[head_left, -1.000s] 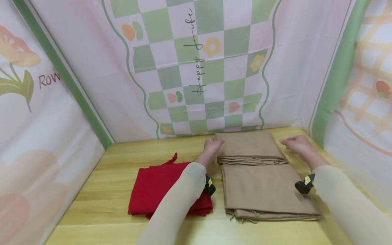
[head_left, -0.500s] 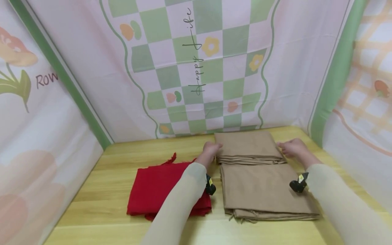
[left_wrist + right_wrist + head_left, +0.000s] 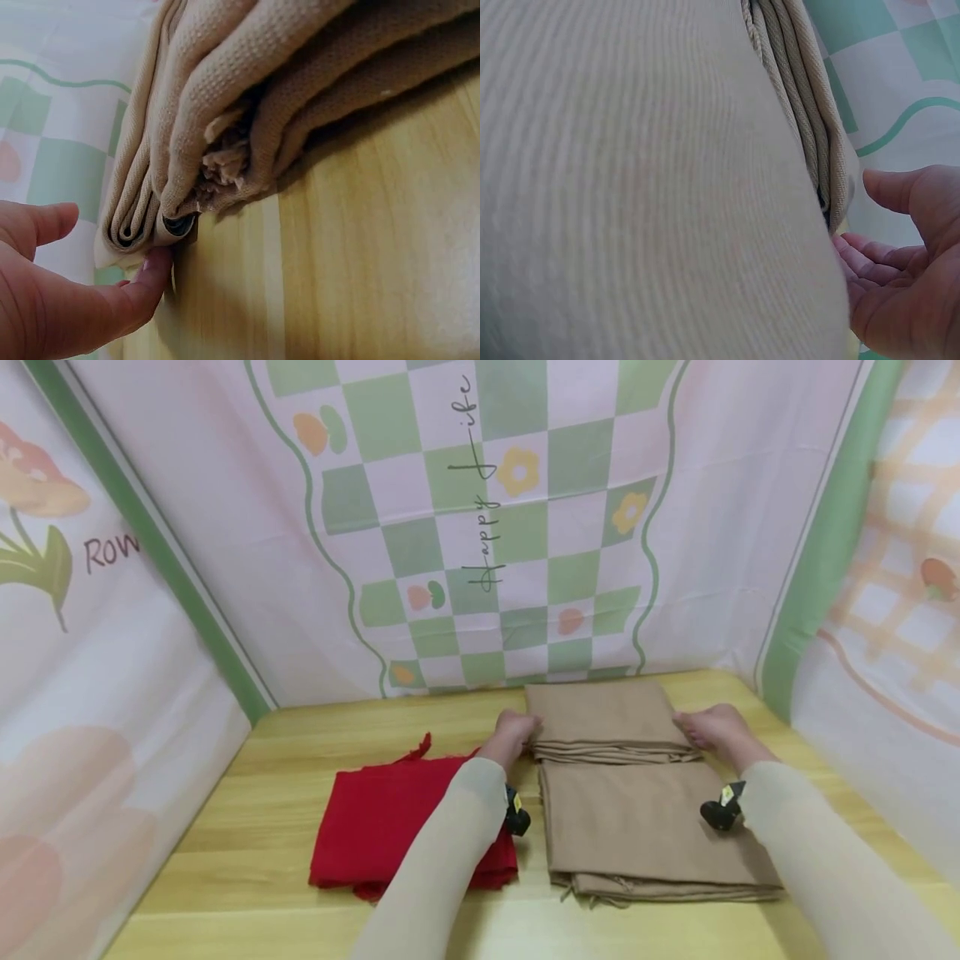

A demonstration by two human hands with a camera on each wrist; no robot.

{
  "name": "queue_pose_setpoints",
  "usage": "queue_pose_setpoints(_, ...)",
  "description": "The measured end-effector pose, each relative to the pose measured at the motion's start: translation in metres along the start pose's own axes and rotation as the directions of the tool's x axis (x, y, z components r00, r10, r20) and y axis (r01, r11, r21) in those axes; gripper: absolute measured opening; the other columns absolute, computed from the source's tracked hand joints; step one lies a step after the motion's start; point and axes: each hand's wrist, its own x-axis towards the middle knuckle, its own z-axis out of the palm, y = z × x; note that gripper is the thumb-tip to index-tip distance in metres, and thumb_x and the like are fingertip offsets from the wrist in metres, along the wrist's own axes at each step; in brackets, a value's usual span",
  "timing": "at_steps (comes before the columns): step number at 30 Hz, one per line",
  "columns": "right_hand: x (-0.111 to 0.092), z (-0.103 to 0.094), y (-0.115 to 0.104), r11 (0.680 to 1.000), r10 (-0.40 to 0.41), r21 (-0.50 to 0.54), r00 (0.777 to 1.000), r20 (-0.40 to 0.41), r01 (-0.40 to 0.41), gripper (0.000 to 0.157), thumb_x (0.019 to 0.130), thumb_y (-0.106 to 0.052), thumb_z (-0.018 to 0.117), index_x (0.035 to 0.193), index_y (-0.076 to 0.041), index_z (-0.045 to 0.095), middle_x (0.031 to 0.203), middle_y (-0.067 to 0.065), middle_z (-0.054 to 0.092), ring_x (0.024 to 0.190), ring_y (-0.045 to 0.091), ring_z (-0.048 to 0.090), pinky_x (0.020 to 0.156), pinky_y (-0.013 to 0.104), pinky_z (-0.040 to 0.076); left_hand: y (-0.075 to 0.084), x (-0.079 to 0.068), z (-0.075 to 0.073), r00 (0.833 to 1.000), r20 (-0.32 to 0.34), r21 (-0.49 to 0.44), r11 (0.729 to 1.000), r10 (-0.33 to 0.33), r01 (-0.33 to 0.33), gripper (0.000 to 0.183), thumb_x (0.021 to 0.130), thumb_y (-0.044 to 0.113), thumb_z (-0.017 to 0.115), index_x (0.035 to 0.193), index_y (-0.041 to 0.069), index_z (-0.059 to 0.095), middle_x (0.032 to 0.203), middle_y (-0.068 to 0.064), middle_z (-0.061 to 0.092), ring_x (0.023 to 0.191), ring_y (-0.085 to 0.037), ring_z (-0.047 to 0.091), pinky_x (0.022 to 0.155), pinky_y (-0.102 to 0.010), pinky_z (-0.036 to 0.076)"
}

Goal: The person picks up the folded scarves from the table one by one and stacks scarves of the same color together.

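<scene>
Two folded tan cloths lie one behind the other on the table. At the left edge of the far tan cloth is my left hand. In the left wrist view the fingertips of that hand touch the cloth's lower edge, while the thumb stands apart from it. My right hand is at the opposite edge, its fingers low beside the fold and its thumb close to the upper layer. The near tan cloth lies flat between the forearms, frayed threads at its front.
A folded red cloth with ragged edges lies to the left, partly covered by the left sleeve. Behind the wooden table hangs a green-and-white checked curtain. More printed fabric encloses the sides.
My right hand has moved left and in to the far tan cloth's right edge. The left hand has shifted slightly down along the left edge. The cloths stay in place.
</scene>
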Motion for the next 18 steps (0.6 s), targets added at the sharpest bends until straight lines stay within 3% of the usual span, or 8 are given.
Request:
queue_pose_setpoints(4,0.001,0.0,-0.001,0.998,0.039,-0.04,0.999,0.022,-0.038,0.031,0.096,-0.025,0.06,0.071,-0.006,0.058,0.058,-0.004,0.055,0.054,0.011,0.052,0.057,0.024,0.048,0.007,-0.014,-0.002,1.0,-0.009,-0.023,1.0,-0.021,0.021,0.02,0.085,0.004,0.069,0.097,-0.006,0.056,0.066,-0.003,0.049,0.054,-0.014,0.049,0.053,-0.026,0.049)
queue_pose_setpoints(7,0.004,-0.001,0.0,0.997,0.069,-0.05,0.996,0.05,-0.066,0.038,0.098,-0.028,0.057,0.063,-0.012,0.053,0.055,-0.005,0.051,0.051,0.01,0.048,0.054,0.025,0.045,0.007,-0.02,-0.002,1.0,0.002,-0.043,0.999,-0.017,0.017,0.017,0.087,0.004,0.068,0.093,-0.003,0.054,0.063,-0.002,0.05,0.05,-0.012,0.049,0.056,-0.026,0.052)
queue_pose_setpoints(11,0.005,0.0,-0.001,0.995,0.091,-0.047,0.994,0.068,-0.088,0.043,0.098,-0.028,0.056,0.058,-0.016,0.048,0.052,-0.006,0.047,0.048,0.009,0.043,0.05,0.024,0.04,0.006,-0.024,-0.002,0.999,0.03,-0.049,0.999,-0.018,0.019,0.018,0.088,0.004,0.067,0.098,-0.005,0.055,0.066,-0.004,0.053,0.05,-0.013,0.052,0.06,-0.028,0.055)
queue_pose_setpoints(18,0.005,0.003,-0.002,0.994,0.107,-0.043,0.992,0.072,-0.104,0.038,0.096,-0.027,0.059,0.062,-0.014,0.05,0.057,-0.007,0.046,0.053,0.008,0.045,0.052,0.022,0.042,0.002,-0.023,0.0,0.998,0.058,-0.064,0.997,-0.025,0.029,0.028,0.089,0.003,0.064,0.111,-0.006,0.05,0.068,-0.005,0.052,0.049,-0.013,0.05,0.053,-0.024,0.05)
